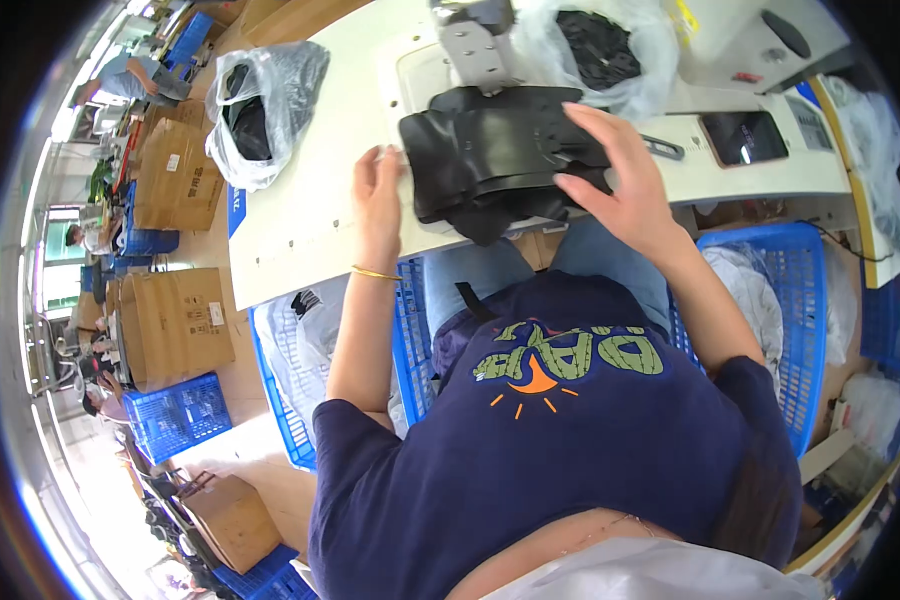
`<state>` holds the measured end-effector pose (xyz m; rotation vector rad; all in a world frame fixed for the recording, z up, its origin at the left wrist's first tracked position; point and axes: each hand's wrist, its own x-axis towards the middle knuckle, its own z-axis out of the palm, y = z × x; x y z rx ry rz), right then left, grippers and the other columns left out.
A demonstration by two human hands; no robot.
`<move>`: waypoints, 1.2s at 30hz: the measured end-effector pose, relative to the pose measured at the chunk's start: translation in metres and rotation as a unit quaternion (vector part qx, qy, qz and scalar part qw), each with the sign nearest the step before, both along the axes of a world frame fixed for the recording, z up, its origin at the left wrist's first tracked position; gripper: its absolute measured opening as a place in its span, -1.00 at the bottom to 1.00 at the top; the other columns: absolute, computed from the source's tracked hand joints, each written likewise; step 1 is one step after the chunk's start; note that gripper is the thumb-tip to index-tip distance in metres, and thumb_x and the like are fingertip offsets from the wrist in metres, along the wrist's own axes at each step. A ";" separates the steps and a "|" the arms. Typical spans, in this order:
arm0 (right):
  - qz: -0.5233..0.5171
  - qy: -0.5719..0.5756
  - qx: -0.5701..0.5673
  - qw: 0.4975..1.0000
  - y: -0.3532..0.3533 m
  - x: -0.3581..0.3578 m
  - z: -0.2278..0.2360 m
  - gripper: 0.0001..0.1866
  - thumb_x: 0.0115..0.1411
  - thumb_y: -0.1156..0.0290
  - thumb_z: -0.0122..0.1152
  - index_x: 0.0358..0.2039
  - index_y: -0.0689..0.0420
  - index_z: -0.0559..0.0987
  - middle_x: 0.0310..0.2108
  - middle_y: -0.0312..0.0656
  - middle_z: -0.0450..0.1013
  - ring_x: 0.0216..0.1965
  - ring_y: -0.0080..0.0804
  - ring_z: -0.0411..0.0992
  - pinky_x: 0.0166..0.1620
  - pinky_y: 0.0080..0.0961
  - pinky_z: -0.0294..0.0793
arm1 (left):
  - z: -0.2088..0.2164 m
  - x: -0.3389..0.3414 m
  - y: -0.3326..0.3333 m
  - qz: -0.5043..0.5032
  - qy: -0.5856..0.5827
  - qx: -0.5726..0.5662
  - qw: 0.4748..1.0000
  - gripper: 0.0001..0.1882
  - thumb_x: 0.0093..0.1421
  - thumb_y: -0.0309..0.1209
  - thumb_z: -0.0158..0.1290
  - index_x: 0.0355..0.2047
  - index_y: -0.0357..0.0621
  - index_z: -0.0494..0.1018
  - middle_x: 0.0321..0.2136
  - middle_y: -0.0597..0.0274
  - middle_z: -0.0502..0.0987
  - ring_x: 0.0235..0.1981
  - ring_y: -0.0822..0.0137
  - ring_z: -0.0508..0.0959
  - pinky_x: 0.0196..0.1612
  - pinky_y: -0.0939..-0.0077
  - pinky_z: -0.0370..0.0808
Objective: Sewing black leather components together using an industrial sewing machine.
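A stack or bundle of shiny black sheet-like pieces (pixel 490 150) lies at the table's front edge, its loose flaps hanging over the side. Whether it is leather, plastic or coated fabric I cannot tell. Just left of it is my left hand (pixel 378 195), fingers stretched upward and nothing seen in them. My right hand (pixel 625 180) reaches over the bundle's right end, thumb and fingers spread apart; whether they touch it is unclear. Directly behind the bundle stands a metal machine head (pixel 473 45), its lower end hidden by the black pieces.
Clear plastic bags of black pieces stand on the white table (pixel 310 225): one bag (pixel 300 90) at left, another (pixel 650 60) behind. A phone (pixel 745 138) and a slim dark tool (pixel 662 148) lie right. Blue crates (pixel 800 330) flank my legs; cardboard boxes (pixel 175 325) stand left.
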<state>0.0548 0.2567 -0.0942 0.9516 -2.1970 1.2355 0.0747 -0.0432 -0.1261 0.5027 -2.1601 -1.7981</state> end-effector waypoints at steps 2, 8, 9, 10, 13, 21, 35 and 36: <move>0.038 0.002 0.029 0.999 -0.029 -0.016 0.005 -0.38 0.03 0.21 0.30 0.09 0.16 0.36 0.12 -0.04 0.28 0.11 -0.08 0.27 0.13 -0.26 0.24 | 0.007 -0.003 0.015 -0.060 -0.035 -0.026 0.997 -0.34 0.12 -0.14 0.17 0.05 -0.44 0.29 -0.09 -0.02 0.45 -0.13 0.30 0.47 -0.06 0.50 0.39; 0.168 -0.126 0.099 0.973 -0.032 -0.053 -0.001 -0.49 0.08 0.27 0.24 0.03 0.17 0.41 0.14 -0.09 0.29 0.14 -0.15 0.27 0.18 -0.32 0.22 | 0.040 0.013 0.024 -0.064 -0.018 -0.177 0.982 -0.41 -0.04 -0.20 0.29 -0.17 -0.41 0.33 -0.22 -0.06 0.41 -0.22 0.15 0.48 -0.15 0.33 0.44; 0.163 -0.162 0.077 0.970 -0.029 -0.056 0.003 -0.54 0.09 0.31 0.22 0.00 0.18 0.44 0.11 -0.11 0.33 0.12 -0.20 0.31 0.16 -0.35 0.25 | 0.049 0.014 0.023 -0.061 -0.038 -0.178 0.981 -0.42 -0.06 -0.21 0.31 -0.20 -0.38 0.32 -0.23 -0.04 0.39 -0.20 0.12 0.45 -0.12 0.27 0.41; 0.115 -0.128 0.058 0.983 -0.028 -0.061 0.007 -0.60 0.11 0.34 0.21 -0.05 0.20 0.47 0.03 -0.11 0.39 0.06 -0.22 0.35 0.12 -0.39 0.28 | 0.047 0.011 0.019 -0.056 -0.014 -0.205 0.977 -0.41 -0.06 -0.19 0.31 -0.21 -0.37 0.32 -0.23 -0.04 0.38 -0.20 0.08 0.44 -0.10 0.26 0.39; -0.101 -0.125 0.005 0.987 -0.018 -0.095 0.007 -0.78 0.14 0.47 0.18 -0.19 0.22 0.53 -0.24 -0.12 0.49 -0.21 -0.31 0.47 -0.15 -0.51 0.44 | 0.034 -0.021 -0.016 -0.004 0.114 -0.373 0.921 -0.43 -0.05 -0.10 0.28 -0.24 -0.29 0.34 -0.19 -0.08 0.34 -0.06 -0.04 0.33 0.02 0.19 0.28; -0.222 0.082 0.241 0.941 -0.017 -0.175 -0.013 -0.67 0.05 0.48 0.16 -0.12 0.20 0.52 -0.13 -0.06 0.43 -0.04 -0.08 0.35 0.05 -0.26 0.30 | 0.057 -0.105 -0.237 0.279 -0.118 -0.454 0.838 -0.21 -0.06 -0.03 0.21 0.08 -0.27 0.25 0.12 -0.21 0.19 0.18 -0.16 0.15 0.20 -0.09 0.03; -0.254 0.094 0.142 0.952 -0.014 -0.168 -0.008 -0.84 0.14 0.43 0.13 -0.29 0.17 0.58 -0.37 -0.05 0.50 -0.30 -0.02 0.45 -0.24 -0.25 0.42 | 0.050 -0.018 0.005 -0.173 -0.013 -0.202 0.964 -0.39 -0.05 -0.26 0.29 -0.04 -0.29 0.35 -0.17 -0.01 0.40 -0.13 0.09 0.44 -0.07 0.32 0.41; -0.262 0.070 0.141 0.952 -0.014 -0.163 -0.001 -0.83 0.15 0.44 0.12 -0.26 0.20 0.56 -0.32 0.00 0.50 -0.28 0.00 0.46 -0.22 -0.27 0.43 | 0.045 -0.017 0.014 -0.175 0.041 -0.283 0.942 -0.34 -0.10 -0.26 0.32 -0.03 -0.30 0.35 -0.16 -0.01 0.39 -0.13 0.09 0.44 -0.05 0.32 0.40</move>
